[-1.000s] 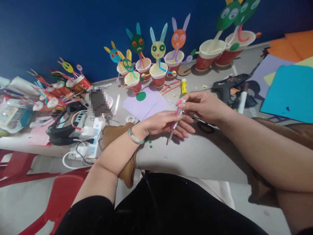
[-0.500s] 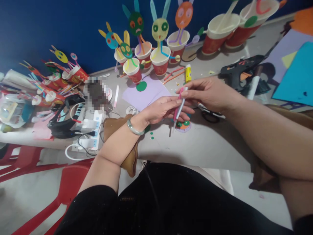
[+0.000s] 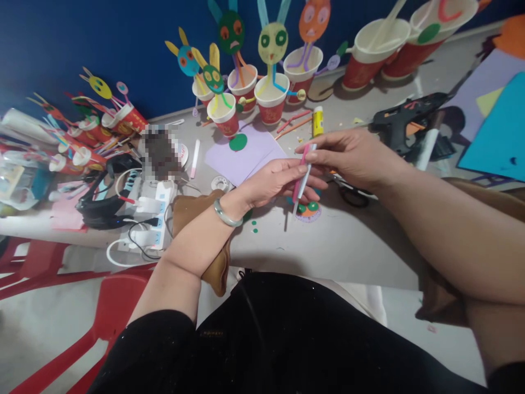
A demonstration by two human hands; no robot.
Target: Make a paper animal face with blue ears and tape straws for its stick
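Note:
Both hands meet above the grey table. My left hand, with a bangle on its wrist, pinches a thin pink and white stick-like piece that slants downward. The thumb and forefinger of my right hand close on the upper end of the same piece. Whether it is one item or several together I cannot tell. Beneath the fingers lies a round orange and purple paper piece with green circles, partly hidden. A lilac paper sheet with a green disc lies beyond my left hand.
Red-and-white paper cups with paper animal figures line the back wall. A yellow glue stick, scissors and black glue gun lie near my right hand. At the left are a power strip and black headset.
The view has shifted slightly. Both hands keep their grip on the pink and white piece, which has barely moved.

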